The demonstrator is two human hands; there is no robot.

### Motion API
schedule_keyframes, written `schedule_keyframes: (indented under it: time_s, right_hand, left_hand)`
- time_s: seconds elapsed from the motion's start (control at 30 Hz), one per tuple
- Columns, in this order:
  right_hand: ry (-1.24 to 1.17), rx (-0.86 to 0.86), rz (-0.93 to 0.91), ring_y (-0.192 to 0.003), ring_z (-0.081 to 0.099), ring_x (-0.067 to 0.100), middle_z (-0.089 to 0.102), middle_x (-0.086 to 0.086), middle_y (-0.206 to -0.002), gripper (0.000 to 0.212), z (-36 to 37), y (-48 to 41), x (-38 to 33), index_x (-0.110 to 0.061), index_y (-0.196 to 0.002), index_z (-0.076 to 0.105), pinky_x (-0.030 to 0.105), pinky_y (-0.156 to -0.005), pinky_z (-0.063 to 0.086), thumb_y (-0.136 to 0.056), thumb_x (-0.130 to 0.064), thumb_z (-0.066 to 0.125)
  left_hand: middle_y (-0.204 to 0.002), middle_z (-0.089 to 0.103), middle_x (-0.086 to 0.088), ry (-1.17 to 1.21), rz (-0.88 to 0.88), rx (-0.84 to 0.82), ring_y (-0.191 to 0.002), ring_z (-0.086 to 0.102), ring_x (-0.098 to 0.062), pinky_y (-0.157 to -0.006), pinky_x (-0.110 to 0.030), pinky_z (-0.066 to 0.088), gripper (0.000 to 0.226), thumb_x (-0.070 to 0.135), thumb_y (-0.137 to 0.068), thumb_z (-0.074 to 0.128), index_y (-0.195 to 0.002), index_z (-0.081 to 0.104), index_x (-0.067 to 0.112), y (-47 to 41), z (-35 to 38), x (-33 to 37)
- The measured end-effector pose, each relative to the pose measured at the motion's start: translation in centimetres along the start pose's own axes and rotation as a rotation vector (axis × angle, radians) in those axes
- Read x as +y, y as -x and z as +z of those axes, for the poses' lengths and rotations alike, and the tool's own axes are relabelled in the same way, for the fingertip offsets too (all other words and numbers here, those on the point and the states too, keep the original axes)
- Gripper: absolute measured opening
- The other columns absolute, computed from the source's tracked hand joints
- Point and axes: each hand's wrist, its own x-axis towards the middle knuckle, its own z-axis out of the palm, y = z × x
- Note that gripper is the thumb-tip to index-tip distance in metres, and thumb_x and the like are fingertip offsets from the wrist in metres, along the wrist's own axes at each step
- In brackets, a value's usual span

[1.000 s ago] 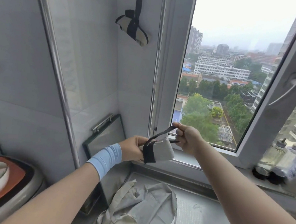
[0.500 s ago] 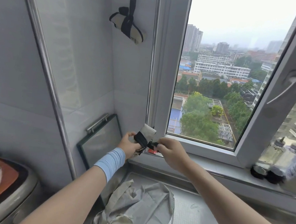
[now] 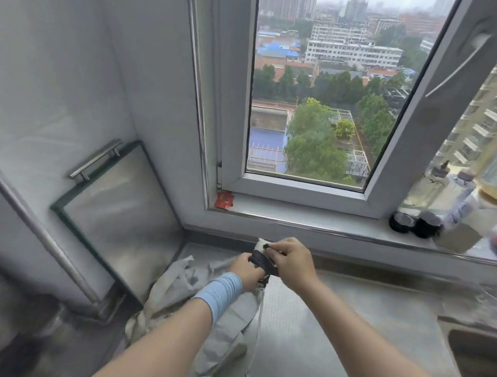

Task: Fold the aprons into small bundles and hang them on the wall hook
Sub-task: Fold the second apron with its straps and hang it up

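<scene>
Two hands meet on one small apron bundle (image 3: 260, 255), held just above the steel counter (image 3: 318, 333) in front of the windowsill (image 3: 299, 213); your left hand (image 3: 246, 270) curls shut round its lower end and your right hand (image 3: 290, 260) pinches the dark strap (image 3: 264, 262) wound about its middle, so only a pale tip of cloth shows above your fingers and most of the roll is hidden; below your left wrist, with its light blue wristband (image 3: 220, 292), a second apron (image 3: 198, 306) lies loose and crumpled, grey-beige, its lower folds covered by your forearm; to the right the counter runs bare up to the sink (image 3: 481, 351), which is cut off at the frame's edge; a red packet (image 3: 224, 200) sits in the sill's left corner; the bottles (image 3: 460, 207) far right are blurred; a framed panel (image 3: 116, 205) leans on the wall to your left.
</scene>
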Motion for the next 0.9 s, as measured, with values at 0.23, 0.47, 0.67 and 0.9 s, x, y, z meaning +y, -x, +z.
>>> schedule_keyframes:
  time_s: [0.23,0.47,0.67,0.9]
  right_hand:
    - [0.041,-0.137,0.181,-0.098,0.063,0.012,0.069,-0.002,-0.100,0.012,1.3,3.0,12.4,-0.013,-0.095,0.080,0.019,-0.090,0.043,-0.086,-0.014,0.071]
    - [-0.008,-0.202,0.269,-0.106,0.063,0.006,0.071,-0.004,-0.113,0.016,2.0,5.0,18.8,-0.011,-0.100,0.079,0.015,-0.096,0.042,-0.088,-0.010,0.068]
    - [-0.012,-0.274,0.179,-0.109,0.062,-0.001,0.071,-0.008,-0.117,0.021,2.2,5.3,19.9,-0.018,-0.101,0.079,0.021,-0.100,0.046,-0.089,-0.008,0.065]
    - [-0.008,-0.327,0.200,-0.116,0.059,0.006,0.067,-0.004,-0.124,0.022,2.1,5.2,19.5,-0.014,-0.104,0.078,0.016,-0.100,0.041,-0.092,-0.007,0.060]
  left_hand:
    - [-0.110,0.062,-0.003,-0.052,-0.091,-0.097,-0.089,0.061,-0.016,-0.079,-0.025,0.051,0.070,0.024,-0.083,0.060,-0.143,0.024,0.023,-1.1,10.0,-5.7]
    - [-0.133,0.049,-0.002,-0.489,-0.052,-0.004,-0.121,0.047,-0.024,-0.100,-0.030,0.040,0.071,0.038,-0.076,0.055,-0.143,0.032,0.028,-1.8,14.9,-9.9]
    - [-0.113,0.040,0.006,-0.431,0.130,0.071,-0.098,0.055,-0.014,-0.082,-0.020,0.044,0.042,0.027,-0.071,0.062,-0.113,0.059,0.025,-1.2,14.8,-10.1]
    - [-0.111,0.054,0.001,-0.694,0.337,-0.081,-0.088,0.060,-0.019,-0.082,-0.030,0.048,0.027,0.033,-0.084,0.063,-0.107,0.074,0.021,-2.5,12.3,-9.8]
